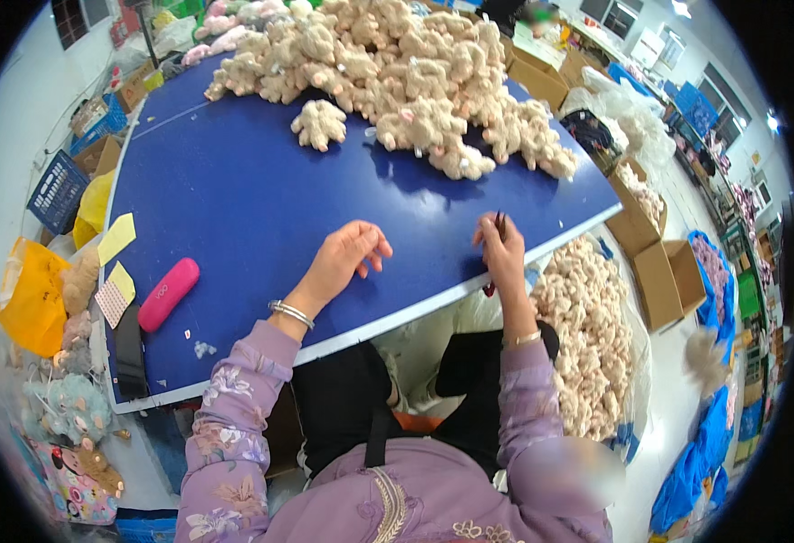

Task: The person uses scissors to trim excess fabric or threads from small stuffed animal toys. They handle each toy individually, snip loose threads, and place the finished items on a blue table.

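Observation:
My left hand (347, 255) hovers over the blue table (261, 195) near its front edge, fingers loosely bent and apart, with nothing visible in it. Closer to the right end of the same edge, my right hand (504, 258) is closed around a small tool (501, 223). Its dark pointed tip shows above the fingers and a bit of red shows below the hand; the rest is hidden. A big heap of beige plush toys (397, 63) covers the far part of the table. One plush toy (319, 125) lies a little apart, in front of the heap.
On the table's left lie a pink case (169, 294), a black flat object (130, 353) and yellow paper (117, 237). A large bag of beige plush pieces (587, 335) stands at the right, below the table edge. Cardboard boxes (655, 290) are beyond it.

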A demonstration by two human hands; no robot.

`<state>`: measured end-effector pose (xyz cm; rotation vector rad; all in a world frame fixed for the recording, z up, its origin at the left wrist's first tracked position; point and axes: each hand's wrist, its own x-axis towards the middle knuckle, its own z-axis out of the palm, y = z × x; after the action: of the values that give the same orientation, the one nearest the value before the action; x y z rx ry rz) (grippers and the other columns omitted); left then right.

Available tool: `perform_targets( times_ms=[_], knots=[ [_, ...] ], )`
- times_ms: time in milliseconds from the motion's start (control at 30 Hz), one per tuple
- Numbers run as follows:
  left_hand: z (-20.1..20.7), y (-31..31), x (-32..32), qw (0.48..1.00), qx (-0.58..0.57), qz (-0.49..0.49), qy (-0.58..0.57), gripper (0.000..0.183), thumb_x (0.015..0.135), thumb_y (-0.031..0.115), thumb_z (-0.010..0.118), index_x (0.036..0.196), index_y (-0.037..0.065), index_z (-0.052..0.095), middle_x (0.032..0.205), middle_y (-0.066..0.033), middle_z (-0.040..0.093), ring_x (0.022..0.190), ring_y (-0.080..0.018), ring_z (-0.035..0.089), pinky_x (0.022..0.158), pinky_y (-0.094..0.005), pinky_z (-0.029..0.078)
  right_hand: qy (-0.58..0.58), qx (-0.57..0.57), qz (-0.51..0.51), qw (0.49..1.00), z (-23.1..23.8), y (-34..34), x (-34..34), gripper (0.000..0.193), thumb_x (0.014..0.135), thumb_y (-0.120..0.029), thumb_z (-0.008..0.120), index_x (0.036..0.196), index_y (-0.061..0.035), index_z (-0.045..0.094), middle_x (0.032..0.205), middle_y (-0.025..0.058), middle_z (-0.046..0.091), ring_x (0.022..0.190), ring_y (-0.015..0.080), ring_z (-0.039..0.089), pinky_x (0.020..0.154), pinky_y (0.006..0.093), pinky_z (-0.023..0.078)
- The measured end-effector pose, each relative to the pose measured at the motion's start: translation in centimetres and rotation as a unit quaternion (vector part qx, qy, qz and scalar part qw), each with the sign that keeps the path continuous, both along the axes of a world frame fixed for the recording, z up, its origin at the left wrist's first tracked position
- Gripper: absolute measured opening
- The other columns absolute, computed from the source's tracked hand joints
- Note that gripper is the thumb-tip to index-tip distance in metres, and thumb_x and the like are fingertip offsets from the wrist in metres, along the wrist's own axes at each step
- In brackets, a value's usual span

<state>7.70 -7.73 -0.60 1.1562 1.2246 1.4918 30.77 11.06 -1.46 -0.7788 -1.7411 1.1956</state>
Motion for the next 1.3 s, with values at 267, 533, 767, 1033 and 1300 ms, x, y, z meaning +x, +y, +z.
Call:
perform_targets(
  times_ms=[267,533,767,1033,1300],
  knots=[
    [-0.3,0.1,-0.3,0.997,0.004,0.075,0.001,0.022,0.099,0.027,0.05,0.094,0.006,0.058,0.085,-0.0035,0.065,0.068,-0.006,0.056,0.059,-0.0198,0.044,0.024,-0.025,0.022,0.999,-0.5,-1.1,-0.1,0.025,0.098,-0.019,0.052,0.086,0.0006,0.062,0.069,0.0007,0.059,0.061,0.0076,0.05,0.057,0.0232,0.039],
    [1.1,2.5,-5.6,0.992,-0.028,0.083,0.088,0.019,0.099,0.023,0.048,0.102,0.006,0.056,0.093,-0.0066,0.065,0.075,-0.0099,0.06,0.064,-0.0226,0.048,0.052,-0.201,0.093,0.974,0.2,1.2,1.4,0.025,0.1,-0.021,0.05,0.09,-0.0024,0.063,0.071,0.0011,0.06,0.053,0.0035,0.043,0.048,0.0196,0.033],
    [10.1,17.7,-30.0,0.884,0.094,0.27,0.369,0.043,0.094,0.04,0.058,0.115,0.002,0.054,0.1,-0.0038,0.06,0.092,-0.0148,0.057,0.085,-0.0308,0.047,-0.08,-0.014,-0.111,0.99,0.7,10.2,3.7,0.027,0.101,-0.021,0.046,0.086,-0.0023,0.06,0.068,0.0009,0.056,0.056,0.0059,0.042,0.051,0.0208,0.034],
    [6.6,37.3,-42.1,0.68,-0.221,0.352,0.604,0.072,0.086,0.051,0.054,0.143,0.01,0.041,0.139,-0.0176,0.049,0.131,-0.0305,0.044,0.111,-0.0385,0.03,-0.118,-0.061,-0.125,0.983,-0.1,9.8,4.8,0.033,0.102,-0.027,0.045,0.085,-0.0022,0.058,0.065,0.0022,0.056,0.052,0.0044,0.039,0.048,0.0197,0.029],
    [0.4,30.2,-53.1,0.803,-0.289,0.176,0.49,0.046,0.09,0.037,0.052,0.119,0.004,0.064,0.127,-0.0155,0.061,0.115,-0.033,0.058,0.096,-0.042,0.043,-0.057,-0.074,-0.026,0.995,0.3,10.8,0.6,0.028,0.103,-0.022,0.043,0.089,-0.0026,0.058,0.068,0.0019,0.056,0.053,0.0045,0.039,0.048,0.0192,0.029]
  ],
)
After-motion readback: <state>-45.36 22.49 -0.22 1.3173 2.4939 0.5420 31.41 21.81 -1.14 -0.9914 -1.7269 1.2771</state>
